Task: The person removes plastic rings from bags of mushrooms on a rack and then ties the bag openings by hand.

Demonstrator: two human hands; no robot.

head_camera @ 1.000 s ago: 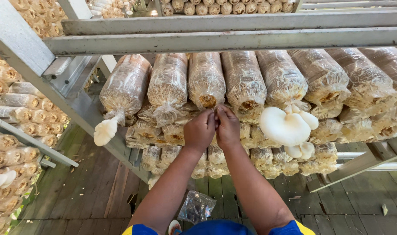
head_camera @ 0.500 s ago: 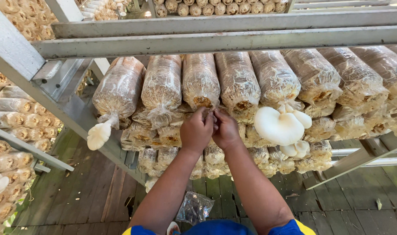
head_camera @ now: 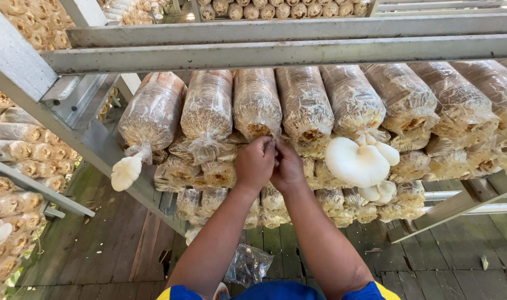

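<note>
Head view: left hand (head_camera: pixel 255 164) and right hand (head_camera: pixel 287 166) pinch one mushroom bag (head_camera: pixel 257 105); white mushroom (head_camera: pixel 355 161) beside

Fingertips of the left hand (head_camera: pixel 255 164) and right hand (head_camera: pixel 287 166) meet, hiding whatever they pinch. Directly behind the grip, the lower bag mouths (head_camera: pixel 275 194) are covered. Rightward, the outermost substrate bags (head_camera: pixel 506 89) run off the edge. Below, the crumpled plastic bag (head_camera: pixel 249 265) is partly blocked by forearms.

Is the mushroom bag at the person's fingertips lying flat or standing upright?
Lying flat: the bag rests on its side in the stack, mouth toward both hands.
</note>
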